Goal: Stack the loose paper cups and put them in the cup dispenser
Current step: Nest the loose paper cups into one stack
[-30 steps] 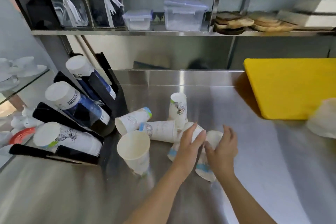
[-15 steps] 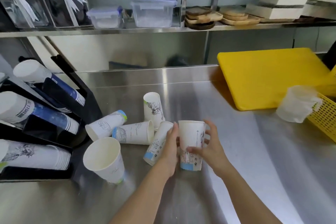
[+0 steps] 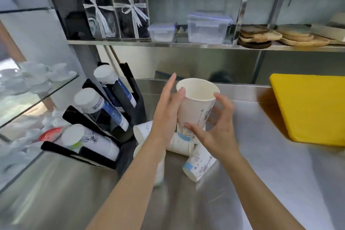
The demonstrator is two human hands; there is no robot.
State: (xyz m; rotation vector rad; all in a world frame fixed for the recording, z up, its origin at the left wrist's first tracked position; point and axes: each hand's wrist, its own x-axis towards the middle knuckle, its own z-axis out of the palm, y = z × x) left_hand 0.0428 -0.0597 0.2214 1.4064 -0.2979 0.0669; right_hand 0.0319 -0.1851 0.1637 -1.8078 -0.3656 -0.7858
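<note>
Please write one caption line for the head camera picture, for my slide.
Both hands hold one paper cup upright above loose cups beside the cup dispenser.

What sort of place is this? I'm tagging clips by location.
Probably a café or drinks counter: a cup dispenser holding paper cup stacks, a stainless steel counter, and shelved wooden trays.

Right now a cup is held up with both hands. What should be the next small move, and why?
Probably lower the held cup, mouth up, and slide a loose cup from the counter into it. The left hand and right hand hold only that single cup, several more lie on their sides just below, and the dispenser takes stacks.
</note>
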